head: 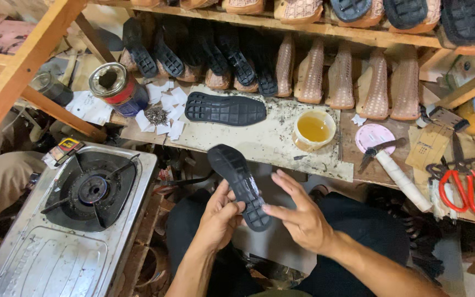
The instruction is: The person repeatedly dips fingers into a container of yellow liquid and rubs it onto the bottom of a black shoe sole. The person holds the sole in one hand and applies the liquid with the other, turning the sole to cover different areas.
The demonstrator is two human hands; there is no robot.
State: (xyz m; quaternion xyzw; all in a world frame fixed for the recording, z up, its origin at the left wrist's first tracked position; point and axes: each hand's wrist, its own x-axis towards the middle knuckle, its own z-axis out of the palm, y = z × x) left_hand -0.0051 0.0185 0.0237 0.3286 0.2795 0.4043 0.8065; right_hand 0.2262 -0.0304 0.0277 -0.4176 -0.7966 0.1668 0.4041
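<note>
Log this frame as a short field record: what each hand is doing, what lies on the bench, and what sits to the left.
left hand: grips black shoe sole near its heel end
right hand: open, fingertips touching the sole's edge
bench: second black sole, tub of yellow glue, hammer, red scissors
left side: gas stove, open tin can

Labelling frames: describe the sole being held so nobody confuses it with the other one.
Start at the pale worktop below the shoe shelves. In front of it, the left hand grips a black rubber sole, the right hand touching it. Its twin lies flat on the worktop; this one is lifted.
</note>
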